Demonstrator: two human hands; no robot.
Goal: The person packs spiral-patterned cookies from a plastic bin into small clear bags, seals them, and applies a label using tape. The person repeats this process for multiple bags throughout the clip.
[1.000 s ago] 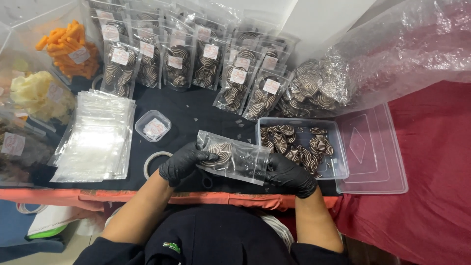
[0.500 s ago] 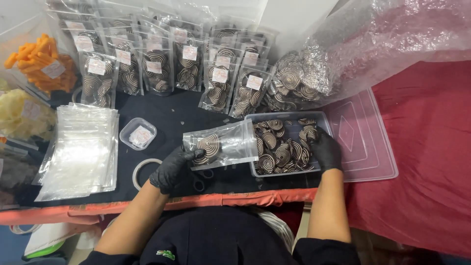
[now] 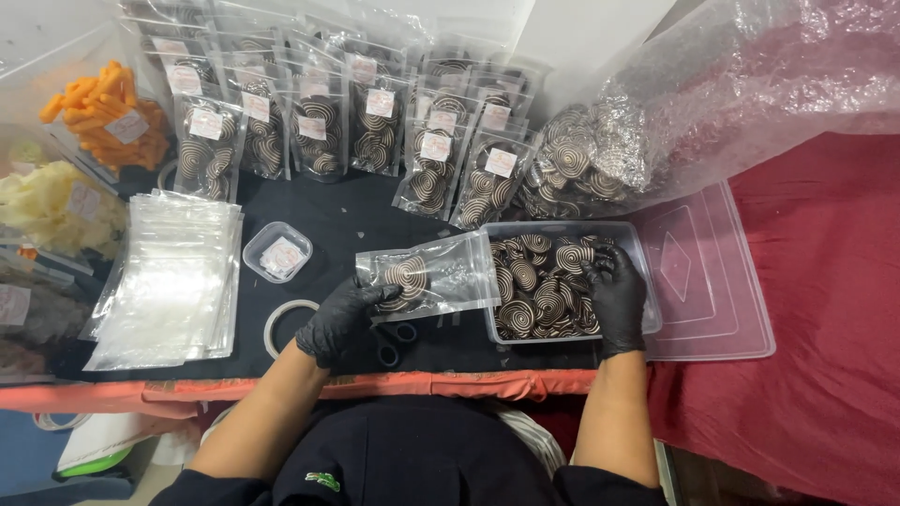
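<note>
Both hands, the left hand (image 3: 345, 319) and the right hand (image 3: 614, 295), are covered in black gloves of a thin, faintly shiny rubbery material. The pouch (image 3: 431, 278) is made of clear, glossy plastic film, as is the stack of empty bags (image 3: 169, 281). The tray (image 3: 636, 245) is of transparent rigid plastic. The spiral biscuits (image 3: 539, 286) look matt and dry. The tabletop (image 3: 328, 220) is covered in matt black cloth, beside red cloth (image 3: 825, 281). The large bag (image 3: 750, 84) is of crinkled, shiny film.

Hidden and cut-off parts

The scissors (image 3: 398, 335) lie mostly under the clear pouch (image 3: 431, 277); the left hand (image 3: 345, 319) covers the pouch's lower corner.
</note>
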